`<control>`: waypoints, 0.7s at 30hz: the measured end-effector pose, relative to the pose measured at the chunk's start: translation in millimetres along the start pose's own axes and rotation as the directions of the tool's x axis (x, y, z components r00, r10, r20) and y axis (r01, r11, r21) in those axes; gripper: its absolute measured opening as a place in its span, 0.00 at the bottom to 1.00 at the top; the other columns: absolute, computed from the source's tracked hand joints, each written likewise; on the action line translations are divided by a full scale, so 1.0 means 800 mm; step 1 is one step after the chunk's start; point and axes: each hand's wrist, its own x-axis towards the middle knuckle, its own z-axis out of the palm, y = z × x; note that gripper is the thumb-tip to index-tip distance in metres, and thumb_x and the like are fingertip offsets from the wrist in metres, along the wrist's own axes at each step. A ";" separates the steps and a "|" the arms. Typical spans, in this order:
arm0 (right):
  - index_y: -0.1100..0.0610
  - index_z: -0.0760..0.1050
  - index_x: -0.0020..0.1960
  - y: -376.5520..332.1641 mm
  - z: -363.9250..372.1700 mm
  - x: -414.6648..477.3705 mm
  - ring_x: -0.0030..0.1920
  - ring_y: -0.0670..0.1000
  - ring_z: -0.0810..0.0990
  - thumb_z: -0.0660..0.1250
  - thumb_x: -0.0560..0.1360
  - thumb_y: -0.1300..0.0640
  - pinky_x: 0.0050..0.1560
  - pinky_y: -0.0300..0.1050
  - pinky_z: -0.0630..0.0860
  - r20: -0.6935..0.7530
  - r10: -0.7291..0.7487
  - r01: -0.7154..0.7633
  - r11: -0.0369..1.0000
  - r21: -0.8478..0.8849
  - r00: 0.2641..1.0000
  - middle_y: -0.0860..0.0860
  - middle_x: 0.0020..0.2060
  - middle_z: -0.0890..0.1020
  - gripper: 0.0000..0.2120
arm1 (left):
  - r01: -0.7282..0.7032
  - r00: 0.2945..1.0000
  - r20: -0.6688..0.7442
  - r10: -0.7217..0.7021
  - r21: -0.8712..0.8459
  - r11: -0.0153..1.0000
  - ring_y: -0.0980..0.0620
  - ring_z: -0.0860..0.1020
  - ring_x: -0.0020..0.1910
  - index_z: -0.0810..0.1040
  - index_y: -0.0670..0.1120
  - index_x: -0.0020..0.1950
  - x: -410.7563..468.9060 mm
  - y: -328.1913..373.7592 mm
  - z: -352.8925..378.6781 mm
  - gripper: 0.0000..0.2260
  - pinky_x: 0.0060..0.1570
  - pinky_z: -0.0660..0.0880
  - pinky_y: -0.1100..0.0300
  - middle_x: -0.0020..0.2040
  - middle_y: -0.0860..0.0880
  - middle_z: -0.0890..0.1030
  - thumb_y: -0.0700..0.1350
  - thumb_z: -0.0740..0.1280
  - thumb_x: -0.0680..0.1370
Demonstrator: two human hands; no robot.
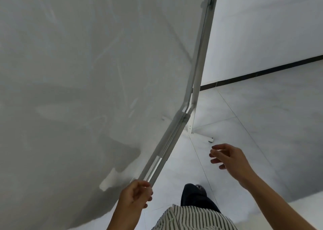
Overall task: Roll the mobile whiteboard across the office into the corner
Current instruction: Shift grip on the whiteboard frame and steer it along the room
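Across the left of the frame the whiteboard [87,72] looms tall, stiff and likely top-heavy, so keep your left hand [135,194] closed round its metal edge [166,147] and bring your right hand [229,157], fingers [215,160] spread and empty, onto the frame.

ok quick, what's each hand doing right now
Left hand: closed on the edge of the whiteboard frame.
Right hand: open, fingers spread, holding nothing, in the air beside the board.
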 end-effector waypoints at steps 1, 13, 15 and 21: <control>0.56 0.78 0.53 -0.003 -0.007 0.015 0.40 0.48 0.86 0.67 0.76 0.56 0.39 0.44 0.78 0.006 -0.001 0.001 1.000 -0.001 1.000 0.51 0.41 0.86 0.08 | -0.003 1.000 -0.006 0.003 0.002 1.000 0.52 0.81 0.32 0.80 0.41 0.44 0.008 0.008 0.006 0.25 0.35 0.75 0.58 0.32 0.47 0.84 0.56 0.70 0.53; 0.59 0.77 0.56 -0.091 -0.145 0.308 0.43 0.52 0.85 0.67 0.76 0.56 0.38 0.42 0.76 0.108 -0.077 0.084 0.995 -0.060 0.991 0.53 0.43 0.86 0.10 | -0.011 0.993 -0.121 0.013 0.019 1.000 0.50 0.82 0.35 0.80 0.43 0.45 0.189 0.143 0.177 0.22 0.37 0.76 0.58 0.34 0.45 0.84 0.56 0.71 0.57; 0.58 0.77 0.55 -0.117 -0.174 0.364 0.42 0.51 0.85 0.67 0.76 0.56 0.38 0.43 0.77 0.176 -0.097 0.118 0.987 -0.109 0.980 0.52 0.42 0.86 0.10 | -0.005 0.988 -0.153 0.005 0.003 1.000 0.50 0.82 0.37 0.80 0.43 0.46 0.222 0.172 0.221 0.20 0.38 0.76 0.58 0.36 0.44 0.85 0.54 0.72 0.60; 0.51 0.75 0.61 -0.182 -0.217 0.485 0.41 0.45 0.84 0.68 0.73 0.45 0.48 0.47 0.80 0.321 -0.296 0.406 0.838 -0.364 0.899 0.44 0.47 0.83 0.19 | -0.003 0.948 -0.316 -0.023 -0.084 0.996 0.44 0.81 0.39 0.80 0.40 0.47 0.280 0.231 0.308 0.02 0.41 0.77 0.53 0.37 0.40 0.85 0.35 0.69 0.75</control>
